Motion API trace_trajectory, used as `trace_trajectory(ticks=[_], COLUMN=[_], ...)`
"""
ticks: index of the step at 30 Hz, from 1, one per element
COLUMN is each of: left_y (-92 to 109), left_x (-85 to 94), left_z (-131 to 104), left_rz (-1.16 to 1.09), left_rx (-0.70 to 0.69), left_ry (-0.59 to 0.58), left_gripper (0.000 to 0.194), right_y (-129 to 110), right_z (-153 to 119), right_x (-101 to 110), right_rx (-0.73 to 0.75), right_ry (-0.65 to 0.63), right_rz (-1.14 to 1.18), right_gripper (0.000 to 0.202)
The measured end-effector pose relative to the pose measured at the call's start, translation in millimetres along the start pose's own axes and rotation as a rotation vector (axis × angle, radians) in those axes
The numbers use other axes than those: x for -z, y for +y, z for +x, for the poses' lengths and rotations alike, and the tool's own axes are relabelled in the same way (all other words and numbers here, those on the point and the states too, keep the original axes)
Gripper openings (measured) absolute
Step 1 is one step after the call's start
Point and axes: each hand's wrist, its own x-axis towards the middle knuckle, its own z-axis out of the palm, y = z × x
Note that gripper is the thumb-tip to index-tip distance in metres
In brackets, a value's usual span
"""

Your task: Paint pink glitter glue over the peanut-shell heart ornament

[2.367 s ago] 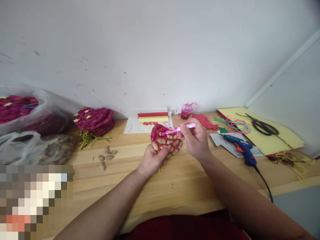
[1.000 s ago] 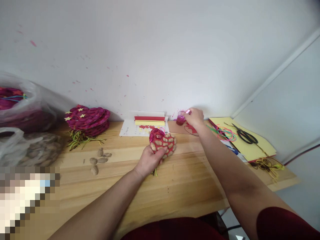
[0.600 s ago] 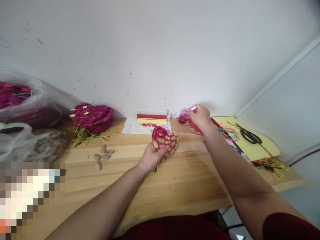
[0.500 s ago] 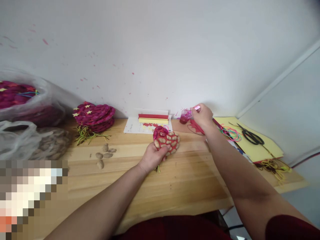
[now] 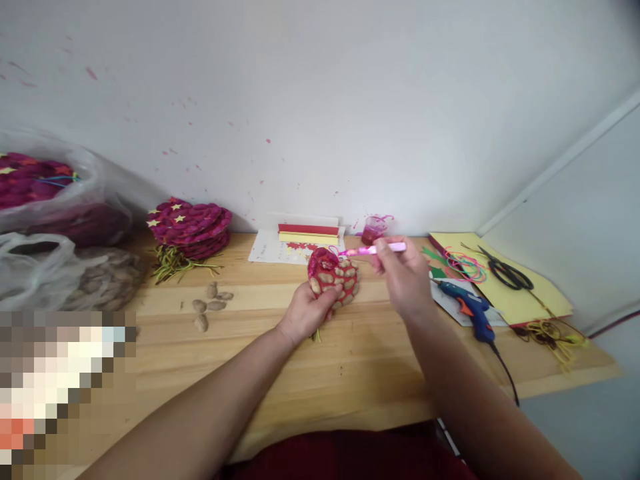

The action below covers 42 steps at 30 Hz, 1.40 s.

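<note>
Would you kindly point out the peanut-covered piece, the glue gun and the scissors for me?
Peanut-covered piece (image 5: 334, 274): head view, middle of its peanut-studded face.
Glue gun (image 5: 478, 311): head view, blue body.
Scissors (image 5: 495, 264): head view, black handles near the blades.

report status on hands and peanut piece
Left hand gripping peanut piece; right hand holding pink brush, tip near piece. Piece magenta upper left, other peanuts mostly bare. Pink loop beside tip.
</note>
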Motion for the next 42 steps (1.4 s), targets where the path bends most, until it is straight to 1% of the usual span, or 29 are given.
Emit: trace_trajectory(ticks=[1,3,5,7,13,18,24,29,34,39,42], left_y=[1,2,2,1,0,0,0,0,-1,0,3], left_x=[-0.1,-0.4,-0.6,-0.5,-0.2,0.3,1.4,1.2,1.5,1.4,0.6], left_z=[-1,-2,-3,-3,-4,-4,-4,-4,-3,-4,-5], left_rz=[0.008,0.023,0.043,0.068,0.108,0.121,0.154,0.123,0.12,0.103,0.093], left_rx=[-0.002,-0.01,-0.015,-0.021,-0.029,-0.047,-0.086,-0.069,-0.08,-0.054,-0.037], left_ry=[0.001,0.007,0.007,0.002,-0.003,-0.016,-0.018,-0.007,-0.014,0.001,-0.005], left_gripper=[0.039,0.04,0.041,0.041,0.04,0.039,0.038,0.037,0.037,0.037,0.038], right_y=[-1,-1,2,5,6,5,5,5,6,7,6], right_z=[-12,-28,-35,-38,-39,-38,-38,-39,-38,-36,-36], right_x=[-6,-13,-14,-12,-7,-7,-6,-6,-6,-6,-6], right_rx=[0.02,0.11,0.209,0.267,0.293,0.331,0.331,0.319,0.363,0.341,0.381], right_ry=[-0.01,-0.018,-0.014,-0.025,-0.102,-0.094,-0.109,-0.126,-0.099,-0.113,-0.123], right_rz=[-0.018,-0.075,-0.125,-0.15,-0.216,-0.251,-0.266,-0.266,-0.286,-0.27,-0.268], right_gripper=[0.03,0.024,0.018,0.012,0.008,0.006,0.003,0.002,0.004,0.003,0.002])
